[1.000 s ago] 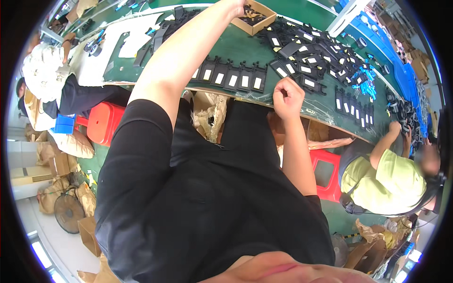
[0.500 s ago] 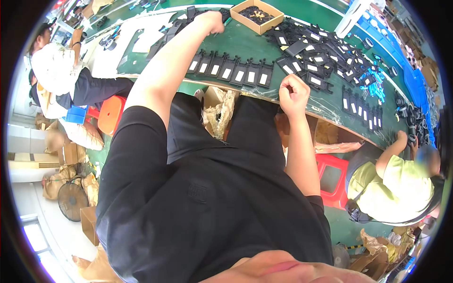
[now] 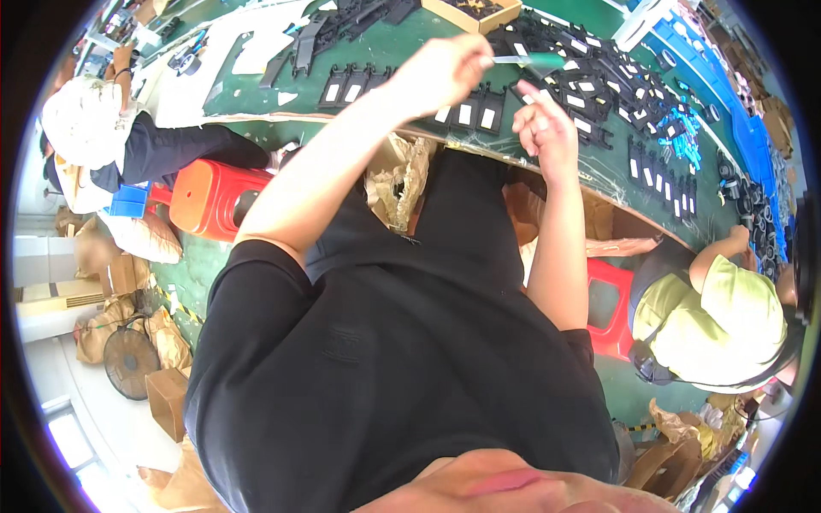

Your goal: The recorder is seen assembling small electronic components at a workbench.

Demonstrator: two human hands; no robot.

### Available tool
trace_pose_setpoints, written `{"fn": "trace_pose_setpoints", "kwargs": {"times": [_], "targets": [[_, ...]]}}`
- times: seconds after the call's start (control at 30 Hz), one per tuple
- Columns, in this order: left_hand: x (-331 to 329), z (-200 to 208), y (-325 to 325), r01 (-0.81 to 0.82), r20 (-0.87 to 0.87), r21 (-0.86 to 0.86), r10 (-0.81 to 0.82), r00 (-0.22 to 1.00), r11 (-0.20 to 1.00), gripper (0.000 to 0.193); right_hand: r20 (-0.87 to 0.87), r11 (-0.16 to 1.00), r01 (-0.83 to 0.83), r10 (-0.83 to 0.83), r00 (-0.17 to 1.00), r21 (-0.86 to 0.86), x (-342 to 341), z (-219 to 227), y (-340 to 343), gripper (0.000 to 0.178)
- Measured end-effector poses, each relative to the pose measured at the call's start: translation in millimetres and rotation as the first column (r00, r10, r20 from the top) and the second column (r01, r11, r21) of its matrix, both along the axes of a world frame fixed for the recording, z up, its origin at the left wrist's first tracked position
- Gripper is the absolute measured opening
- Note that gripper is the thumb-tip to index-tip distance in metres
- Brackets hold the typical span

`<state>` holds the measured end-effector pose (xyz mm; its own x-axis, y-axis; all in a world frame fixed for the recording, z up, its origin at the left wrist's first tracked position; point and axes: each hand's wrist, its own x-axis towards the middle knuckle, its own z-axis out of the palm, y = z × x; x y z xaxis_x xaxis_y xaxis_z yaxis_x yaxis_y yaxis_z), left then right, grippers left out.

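My left hand (image 3: 445,75) reaches over the table, fingers pinched on one end of a slim green-tipped tool (image 3: 540,60). Its pale end lies at my fingertips and the green end points right; it is too blurred to tell its kind. My right hand (image 3: 547,132) is raised near the table's front edge, index finger stretched out and the others loosely bent, with nothing visible in it. Beneath my left forearm and hand runs a row of flat black plastic parts with white labels (image 3: 490,115), partly hidden. Beyond my right hand spreads a heap of similar black parts (image 3: 590,73).
A cardboard box (image 3: 505,19) with small dark pieces stands at the far edge. Bright blue pieces (image 3: 682,141) and another row of black parts (image 3: 658,184) lie to the right. A person in a yellow-green top (image 3: 727,321) sits right; another in white (image 3: 85,124) sits left.
My left hand has swung right from the far left of the table with the green-tipped tool. My right hand has loosened from a closed curl, its index finger now extended.
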<state>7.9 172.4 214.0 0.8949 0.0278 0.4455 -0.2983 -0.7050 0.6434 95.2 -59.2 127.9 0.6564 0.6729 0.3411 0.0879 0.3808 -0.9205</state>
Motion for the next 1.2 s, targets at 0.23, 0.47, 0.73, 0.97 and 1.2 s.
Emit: {"fn": "trace_pose_setpoints", "kwargs": {"times": [0.23,0.47,0.73,0.97,1.2], "targets": [[-5.8,-34.4,-22.6,0.124,0.095,0.208,-0.147,0.985,0.970,0.022,-0.138,0.983,0.142,-0.126,0.982,0.113,0.6,4.2,1.2,0.056],[5.0,-54.9,-16.6,-0.296,0.273,0.583,0.160,0.949,0.757,0.047,-0.354,0.841,0.363,-0.223,0.908,0.401,2.4,-10.9,6.5,0.054],[-7.2,-31.0,-37.7,-0.167,0.091,0.664,0.143,0.986,0.729,0.046,0.098,0.935,0.355,-0.355,0.930,0.015,-1.5,5.5,-0.1,0.045],[-9.6,-11.5,-42.8,0.020,-0.106,0.524,0.042,0.993,0.852,0.032,0.058,0.962,0.263,-0.259,0.964,-0.080,0.6,-4.3,-19.6,0.018],[-11.7,-27.6,-42.5,-0.016,0.000,0.555,0.020,1.000,0.832,0.026,0.224,0.955,0.238,-0.197,0.954,-0.176,-1.3,-9.9,-13.0,0.011]]}}
